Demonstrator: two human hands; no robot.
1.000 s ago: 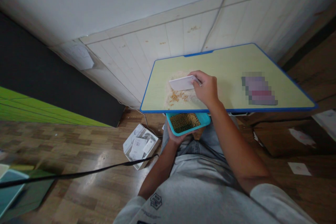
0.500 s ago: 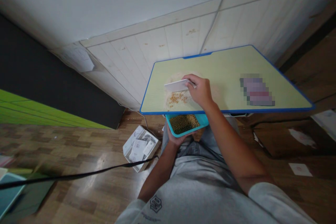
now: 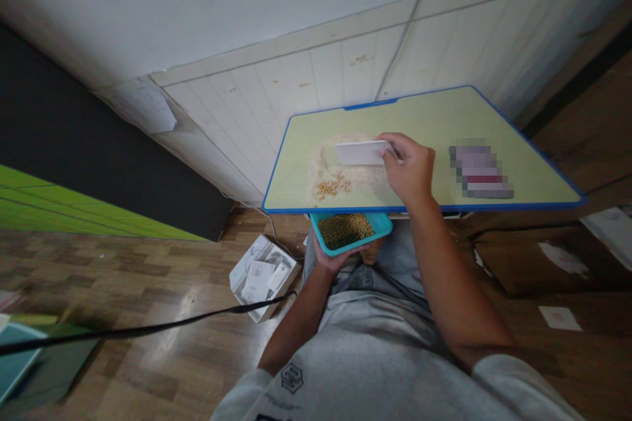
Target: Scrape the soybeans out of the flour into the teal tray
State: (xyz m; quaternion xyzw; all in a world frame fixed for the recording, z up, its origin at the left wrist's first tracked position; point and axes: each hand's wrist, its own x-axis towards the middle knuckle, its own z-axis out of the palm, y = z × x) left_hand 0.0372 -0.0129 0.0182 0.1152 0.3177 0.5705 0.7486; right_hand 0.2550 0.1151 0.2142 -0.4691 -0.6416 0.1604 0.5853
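Observation:
My right hand [image 3: 411,168] pinches one end of a flat white card-like scraper [image 3: 361,152] above the small table [image 3: 424,125]. Beneath and around it spreads a thin layer of pale grains [image 3: 320,158]. A small patch of golden-yellow kernels [image 3: 334,185] lies near the table's front edge, left of that hand. Just below this edge, my left hand [image 3: 332,262] grips a turquoise plastic tray [image 3: 380,234] from underneath. Inside the tray are green beans [image 3: 336,231] and paler tan ones [image 3: 364,226]. The left fingers are mostly hidden under the tray.
A blurred-out flat object [image 3: 481,171] lies on the table's right side. An open white box [image 3: 264,279] with papers and a cable stands on the wooden floor. A black strap [image 3: 148,329] crosses the lower left. A cardboard box [image 3: 538,260] is at right, and a panelled wall [image 3: 276,89] stands behind the table.
My right hand has moved right with the white scraper, away from the yellow kernels, uncovering more pale grains. My left hand and the tray have stayed nearly still.

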